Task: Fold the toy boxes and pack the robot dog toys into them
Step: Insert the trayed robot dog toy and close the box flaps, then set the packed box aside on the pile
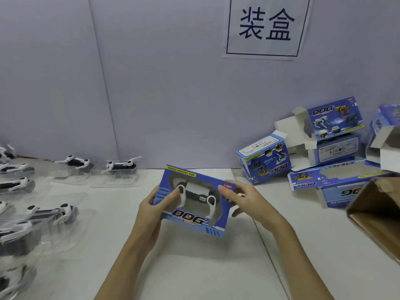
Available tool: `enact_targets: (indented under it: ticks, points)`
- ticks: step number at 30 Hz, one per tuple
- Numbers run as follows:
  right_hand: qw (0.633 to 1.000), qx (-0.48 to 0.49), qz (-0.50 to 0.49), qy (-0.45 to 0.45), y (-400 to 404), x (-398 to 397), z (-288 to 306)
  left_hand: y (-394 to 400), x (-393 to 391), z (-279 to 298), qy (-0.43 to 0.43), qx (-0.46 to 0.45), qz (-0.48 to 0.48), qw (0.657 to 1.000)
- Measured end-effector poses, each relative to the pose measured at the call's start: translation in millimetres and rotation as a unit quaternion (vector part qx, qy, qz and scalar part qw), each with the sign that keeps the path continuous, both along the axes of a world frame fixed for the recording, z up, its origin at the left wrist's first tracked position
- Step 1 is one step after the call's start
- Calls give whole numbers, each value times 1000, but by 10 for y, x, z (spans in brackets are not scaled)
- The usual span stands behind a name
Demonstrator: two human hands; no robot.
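Between left hand (154, 210) and right hand (240, 199), both gripping its ends, blue toy box (193, 221) above table (194, 267).

pale partition wall (162, 83), posted sign (265, 27), white table (205, 267)

Single view only, head-worn wide-angle camera. The scene is seen from the person's own standpoint, looking forward and down across the table (194, 267). Both forearms enter from the bottom edge, and the hands are framed just below centre, close to the lens. The far edge of the table meets a pale wall (162, 94), which fills the upper half; a printed sign (266, 27) is cut off by the top edge. Straight lines are bowed toward the borders by lens distortion. Items at the left and right edges are partly cropped. No second view, so nothing is shared.
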State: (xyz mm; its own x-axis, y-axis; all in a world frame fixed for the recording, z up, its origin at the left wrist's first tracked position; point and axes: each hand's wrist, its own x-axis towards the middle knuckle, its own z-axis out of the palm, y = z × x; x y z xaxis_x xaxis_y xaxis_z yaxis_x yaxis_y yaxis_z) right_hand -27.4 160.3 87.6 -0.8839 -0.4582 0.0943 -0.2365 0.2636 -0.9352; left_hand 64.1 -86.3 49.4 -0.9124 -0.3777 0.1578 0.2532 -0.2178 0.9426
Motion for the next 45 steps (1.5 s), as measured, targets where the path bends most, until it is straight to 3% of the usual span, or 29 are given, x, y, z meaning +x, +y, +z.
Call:
enact_targets:
  ticks: [4, 7, 11, 14, 16, 18, 21, 24, 27, 30, 33, 35, 41, 45]
  points:
    - [995, -88, -5, -54, 197, -24, 61, -66, -19, -6, -5, 122, 50, 991]
    - [949, -284, -108, -85, 337, -79, 186, -121, 2, -2, -14, 139, 77, 987]
    - [780, -587, -215, -33, 547, -93, 332, -101, 4, -20, -34, 115, 64, 991]
    - [649, -688, -322, 41, 814, -120, 374, -71, -6, -32, -43, 101, 50, 993]
    - [600, -703, -376, 65, 1052, -174, 339, -48, -15, -39, -44, 93, 42, 994]
    - [616, -655, -433, 60, 1219, -232, 282, -17, -18, -31, -43, 87, 37, 995]
    - [734, -491, -468, 28, 1182, -378, 119, 22, -26, -30, -44, 77, 30, 996]
    - [853, -302, -425, 23, 830, -479, -90, 37, -36, -41, -48, 63, 25, 997]
    - [919, -76, -383, 43, 372, -541, -299, 69, -61, -87, -42, 38, 48, 997]
    - [932, 77, -344, 82, 7, -676, -323, 120, -105, -162, -27, -18, 89, 995]
    - [898, 262, -324, 143, -183, -1005, -240, 164, -173, -245, -21, -79, 101, 991]
    - [873, 317, -327, 174, -194, -1258, -200, 198, -224, -298, -25, -141, 95, 985]
    - [861, 321, -331, 213, -99, -1575, -333, 236, -245, -333, -24, -200, 75, 977]
    - [899, 222, -297, 232, -101, -1272, -375, 218, -239, -333, -29, -172, 96, 980]
